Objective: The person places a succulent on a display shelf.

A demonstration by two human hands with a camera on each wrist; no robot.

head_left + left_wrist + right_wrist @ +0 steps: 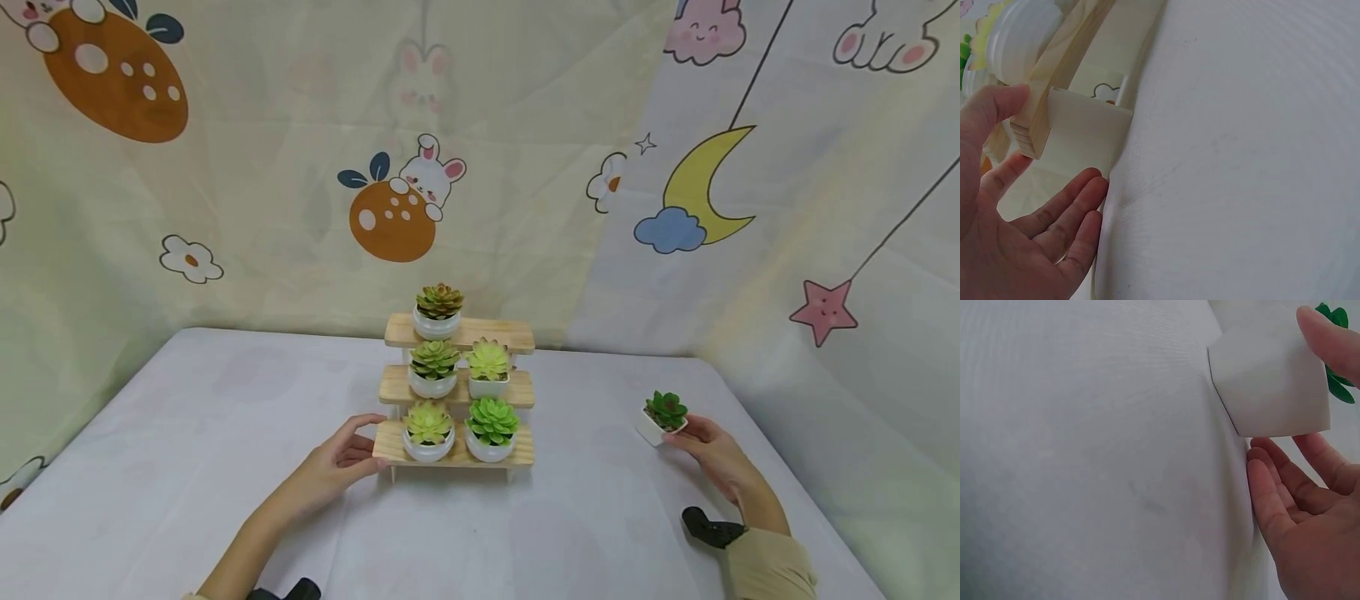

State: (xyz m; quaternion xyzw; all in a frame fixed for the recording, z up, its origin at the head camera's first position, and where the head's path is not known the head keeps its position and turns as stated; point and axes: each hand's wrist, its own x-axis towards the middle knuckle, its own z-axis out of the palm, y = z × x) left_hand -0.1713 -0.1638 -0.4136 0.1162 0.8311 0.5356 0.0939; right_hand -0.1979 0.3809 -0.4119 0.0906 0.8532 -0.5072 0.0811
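My left hand (pixel 341 462) pinches the left end of the lowest board of a three-tier wooden plant stand (pixel 461 461); in the left wrist view the thumb (pixel 1000 103) lies on one face and the index finger at the other. Off to the right, my right hand (pixel 720 458) holds a potted succulent (pixel 665 412) with dark green leaves in an angular white pot (pixel 1272 387), between thumb and fingers. The pot's base is at the tablecloth.
Potted succulents stand on the tiers: a reddish-green one (pixel 438 310) on top, a green one (pixel 433 368) and a pale one (pixel 488 367) in the middle, a yellow-green one (pixel 427 432) and a bright green one (pixel 491 427) below. Printed cloth (pixel 525 167) hangs behind the white table (pixel 247 417).
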